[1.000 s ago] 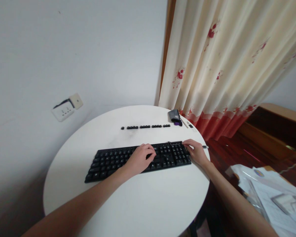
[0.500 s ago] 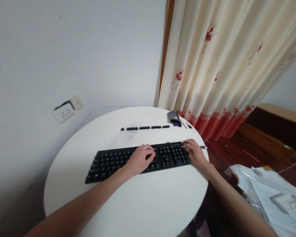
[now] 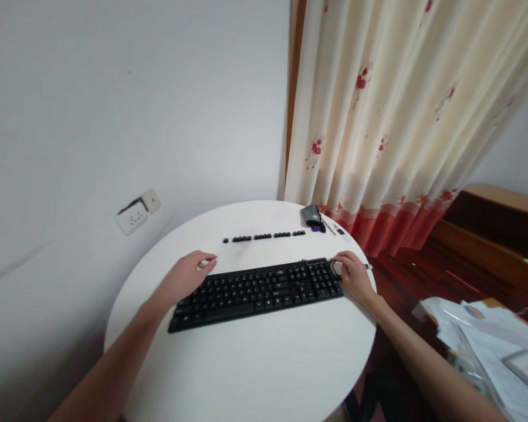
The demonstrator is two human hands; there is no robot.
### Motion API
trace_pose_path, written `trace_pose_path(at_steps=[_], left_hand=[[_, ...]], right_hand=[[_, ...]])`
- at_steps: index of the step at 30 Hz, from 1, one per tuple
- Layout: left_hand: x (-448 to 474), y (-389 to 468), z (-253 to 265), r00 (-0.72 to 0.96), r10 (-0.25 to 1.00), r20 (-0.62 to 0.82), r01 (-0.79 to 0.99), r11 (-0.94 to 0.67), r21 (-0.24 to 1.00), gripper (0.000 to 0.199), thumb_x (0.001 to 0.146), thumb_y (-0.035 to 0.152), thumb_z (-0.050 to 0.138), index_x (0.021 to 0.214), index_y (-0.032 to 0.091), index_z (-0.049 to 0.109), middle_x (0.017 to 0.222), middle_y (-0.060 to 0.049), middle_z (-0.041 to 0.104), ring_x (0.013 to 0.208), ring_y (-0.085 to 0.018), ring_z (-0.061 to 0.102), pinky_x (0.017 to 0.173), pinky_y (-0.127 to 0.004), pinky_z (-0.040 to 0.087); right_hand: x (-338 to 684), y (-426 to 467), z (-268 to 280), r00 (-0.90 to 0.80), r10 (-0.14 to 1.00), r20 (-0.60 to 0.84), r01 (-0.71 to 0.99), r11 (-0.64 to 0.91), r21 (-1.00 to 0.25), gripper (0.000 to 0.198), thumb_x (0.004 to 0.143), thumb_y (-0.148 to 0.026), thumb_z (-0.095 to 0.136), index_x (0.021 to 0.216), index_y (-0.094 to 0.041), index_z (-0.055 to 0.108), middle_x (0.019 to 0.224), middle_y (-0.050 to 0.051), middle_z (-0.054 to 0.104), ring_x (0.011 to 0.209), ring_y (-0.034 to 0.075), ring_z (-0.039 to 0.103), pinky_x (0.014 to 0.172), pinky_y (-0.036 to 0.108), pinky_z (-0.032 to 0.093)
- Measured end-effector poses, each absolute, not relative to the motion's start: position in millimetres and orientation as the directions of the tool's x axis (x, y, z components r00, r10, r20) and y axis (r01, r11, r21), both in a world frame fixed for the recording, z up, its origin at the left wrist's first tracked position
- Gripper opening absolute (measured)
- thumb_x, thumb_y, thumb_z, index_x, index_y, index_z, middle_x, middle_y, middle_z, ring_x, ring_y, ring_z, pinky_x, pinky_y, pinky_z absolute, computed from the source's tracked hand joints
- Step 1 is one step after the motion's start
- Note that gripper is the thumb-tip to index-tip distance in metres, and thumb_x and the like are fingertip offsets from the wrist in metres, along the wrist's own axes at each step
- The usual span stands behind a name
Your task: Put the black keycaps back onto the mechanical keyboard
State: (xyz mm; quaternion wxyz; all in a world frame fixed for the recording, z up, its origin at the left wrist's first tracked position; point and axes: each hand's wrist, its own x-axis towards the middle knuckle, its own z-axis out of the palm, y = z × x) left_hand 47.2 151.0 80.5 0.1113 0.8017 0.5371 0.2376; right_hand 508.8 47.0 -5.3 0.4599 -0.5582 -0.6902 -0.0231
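A black keyboard (image 3: pixel 255 291) lies at a slant on the round white table (image 3: pixel 246 357). Over its upper left corner is my left hand (image 3: pixel 189 274), thumb and forefinger curved with a small gap between the tips and nothing visible in them. My right hand (image 3: pixel 355 274) grips the keyboard's right end, fingers at the far corner and thumb by the side. A thin black cable (image 3: pixel 333 266) loops beside those fingers. Behind the keyboard, small black keycaps stand in a row: a single keycap (image 3: pixel 226 241) at the left, then several grouped keycaps (image 3: pixel 263 236).
A dark grey pouch (image 3: pixel 311 215) with a purple item (image 3: pixel 317 228) sits at the table's back right, near a white stick-like object (image 3: pixel 328 226). A wall socket (image 3: pixel 132 218) is at left. Floral curtains (image 3: pixel 378 146) hang behind; papers in plastic (image 3: pixel 488 346) lie at right.
My left hand has moved left, from the middle of the keyboard to its upper left corner. My right hand stays at the right end. The view has shifted slightly.
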Motion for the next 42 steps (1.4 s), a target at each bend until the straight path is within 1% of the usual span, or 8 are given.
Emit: trace_pose_path(at_steps=[4,9,14,22,26,30,36,42], left_hand=[[-10.0,138.6,54.5,0.198,0.943,0.267,0.893,-0.285,0.347,0.051,0.079,0.054,0.05,0.105,0.016,0.069,0.101,-0.011,0.069,0.094,-0.028,0.064,0.09,-0.038,0.049],[-27.1,112.7,33.3,0.087,0.99,0.107,0.903,-0.124,0.412,0.051,0.081,0.054,0.048,0.104,0.014,0.069,0.093,-0.011,0.071,0.087,-0.027,0.066,0.083,-0.037,0.049],[-0.3,92.0,31.2,0.137,0.985,0.106,0.914,-0.167,0.37,0.04,0.087,0.05,0.046,0.075,0.019,0.068,0.073,-0.006,0.068,0.074,-0.023,0.064,0.07,-0.032,0.045],[19.4,83.2,39.2,0.271,0.959,0.086,0.862,-0.282,0.422,0.039,0.089,0.049,0.05,0.075,0.018,0.07,0.073,-0.006,0.07,0.07,-0.022,0.065,0.065,-0.029,0.043],[12.5,136.6,59.1,0.213,0.955,0.208,0.841,-0.288,0.459,0.036,0.084,0.048,0.061,0.097,0.017,0.074,0.092,-0.009,0.074,0.088,-0.025,0.067,0.081,-0.033,0.048],[25.6,213.7,60.2,0.224,0.93,0.292,0.792,-0.349,0.502,0.025,0.081,0.03,0.068,0.102,0.017,0.074,0.099,-0.008,0.074,0.085,-0.021,0.067,0.086,-0.032,0.05],[45.4,271.0,23.6,0.333,0.871,0.361,0.708,-0.484,0.514,0.038,0.08,0.023,0.072,0.118,0.015,0.067,0.115,-0.011,0.069,0.088,-0.019,0.066,0.088,-0.034,0.051],[45.5,282.7,-1.3,0.449,0.798,0.403,0.614,-0.602,0.51,0.029,0.084,0.02,0.068,0.113,0.021,0.07,0.121,-0.007,0.068,0.11,-0.021,0.062,0.103,-0.038,0.045]], right_hand=[[496.8,48.1,4.2,0.067,0.717,0.694,0.784,0.392,-0.481,0.034,0.08,-0.007,0.045,0.096,-0.022,0.07,0.101,0.009,0.065,0.097,0.025,0.059,0.09,0.044,0.048],[442.8,48.5,25.3,-0.108,0.765,0.634,0.75,0.481,-0.454,0.032,0.083,-0.008,0.047,0.097,-0.023,0.071,0.102,0.008,0.066,0.097,0.025,0.06,0.089,0.042,0.049],[382.8,52.1,44.0,-0.338,0.782,0.524,0.705,0.579,-0.41,0.031,0.086,-0.009,0.048,0.1,-0.023,0.072,0.103,0.008,0.068,0.097,0.024,0.06,0.089,0.041,0.05],[344.0,56.9,43.1,-0.528,0.73,0.434,0.642,0.678,-0.357,0.032,0.091,-0.016,0.051,0.115,-0.025,0.069,0.111,0.01,0.067,0.101,0.025,0.061,0.091,0.041,0.05],[334.0,74.7,51.4,-0.506,0.75,0.425,0.68,0.651,-0.337,0.026,0.091,-0.018,0.053,0.109,-0.025,0.071,0.106,0.009,0.069,0.099,0.026,0.061,0.089,0.041,0.049],[307.7,127.2,65.1,-0.38,0.803,0.46,0.766,0.552,-0.33,0.02,0.091,-0.02,0.057,0.104,-0.022,0.071,0.105,0.009,0.07,0.102,0.027,0.061,0.089,0.04,0.047],[258.1,215.9,61.6,-0.33,0.89,0.316,0.916,0.382,-0.12,0.021,0.09,-0.023,0.06,0.107,-0.018,0.071,0.11,0.012,0.07,0.106,0.028,0.057,0.086,0.037,0.044],[235.2,259.6,43.6,-0.382,0.888,0.255,0.911,0.409,-0.061,0.021,0.089,-0.022,0.058,0.104,-0.017,0.072,0.108,0.014,0.071,0.108,0.03,0.055,0.09,0.04,0.037]])
